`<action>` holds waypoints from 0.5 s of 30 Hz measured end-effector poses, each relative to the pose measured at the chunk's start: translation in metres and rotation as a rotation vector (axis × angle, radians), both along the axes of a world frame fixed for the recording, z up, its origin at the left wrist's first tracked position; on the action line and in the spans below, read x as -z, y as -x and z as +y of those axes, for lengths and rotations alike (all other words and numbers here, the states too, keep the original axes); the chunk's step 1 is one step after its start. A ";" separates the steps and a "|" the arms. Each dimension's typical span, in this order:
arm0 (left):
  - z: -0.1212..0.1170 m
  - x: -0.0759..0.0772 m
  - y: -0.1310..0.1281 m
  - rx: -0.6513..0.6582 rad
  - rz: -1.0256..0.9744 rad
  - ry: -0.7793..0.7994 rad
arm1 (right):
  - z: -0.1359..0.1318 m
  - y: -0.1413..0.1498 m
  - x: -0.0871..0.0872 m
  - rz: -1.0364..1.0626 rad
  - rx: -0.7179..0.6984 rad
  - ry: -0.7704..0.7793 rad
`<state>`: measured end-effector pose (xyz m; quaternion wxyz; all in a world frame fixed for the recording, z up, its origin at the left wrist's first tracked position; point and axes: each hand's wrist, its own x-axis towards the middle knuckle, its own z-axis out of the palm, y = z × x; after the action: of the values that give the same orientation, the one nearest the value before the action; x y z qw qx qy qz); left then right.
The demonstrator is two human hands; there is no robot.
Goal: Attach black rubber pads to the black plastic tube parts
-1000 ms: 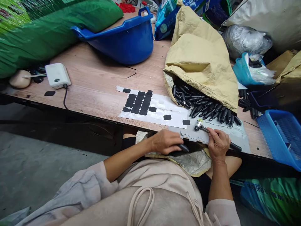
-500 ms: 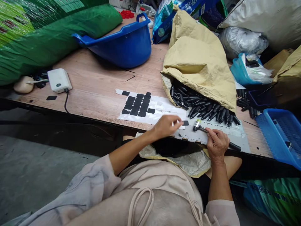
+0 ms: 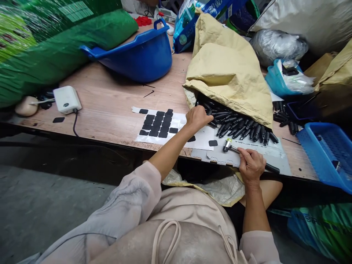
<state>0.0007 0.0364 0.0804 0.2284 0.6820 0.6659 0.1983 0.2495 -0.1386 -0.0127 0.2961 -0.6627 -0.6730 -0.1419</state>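
Note:
At the mouth of a tan woven sack (image 3: 228, 69), my left hand (image 3: 197, 118) reaches into a heap of black pen-like tubes (image 3: 233, 123). Its fingers are bent together at the heap's left edge; what they hold, if anything, is hidden. My right hand (image 3: 251, 165) is wrapped around a small two-faced mallet (image 3: 227, 144) with a yellowish face, a metal neck and a black handle. The mallet's head rests over a grey board (image 3: 202, 154) at the table edge. Left of it, black rounded patches (image 3: 156, 124) stand in rows on a white sheet (image 3: 180, 119). One loose patch (image 3: 213, 143) lies near the mallet.
A blue basin (image 3: 137, 60) stands at the back left, beside a green sack (image 3: 55, 69). A white box (image 3: 67, 99) with a cable sits at the left. Blue baskets (image 3: 324, 154) are at the right. An open sack (image 3: 220, 192) lies across my lap.
My left hand has moved up from near the loose patch by the mallet to the heap of black tubes. My right hand keeps its grip on the mallet, almost unmoved.

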 end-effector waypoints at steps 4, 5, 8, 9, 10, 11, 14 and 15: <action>-0.043 0.007 0.028 0.386 -0.017 -0.087 | 0.001 -0.002 0.000 0.005 -0.002 0.011; -0.052 0.014 0.034 0.504 -0.009 -0.097 | 0.000 -0.002 -0.001 0.011 -0.007 0.023; -0.067 0.040 0.043 0.678 -0.034 -0.148 | -0.004 0.000 -0.010 0.033 -0.013 0.037; -0.068 0.048 0.044 0.676 -0.061 -0.163 | -0.007 0.004 -0.015 0.049 -0.011 0.030; -0.069 0.054 0.045 0.661 -0.091 -0.170 | -0.010 0.009 -0.020 0.073 -0.005 0.018; -0.068 0.059 0.044 0.642 -0.118 -0.170 | -0.015 0.015 -0.026 0.106 -0.010 0.004; -0.065 0.065 0.043 0.619 -0.153 -0.143 | -0.027 0.042 -0.042 0.244 -0.109 0.018; -0.064 0.065 0.043 0.617 -0.158 -0.131 | -0.030 0.051 -0.046 0.263 -0.138 0.034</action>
<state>-0.0420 -0.0279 0.0157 0.2844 0.8474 0.3938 0.2144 0.1982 -0.1691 0.0330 0.3795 -0.6328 -0.6746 -0.0219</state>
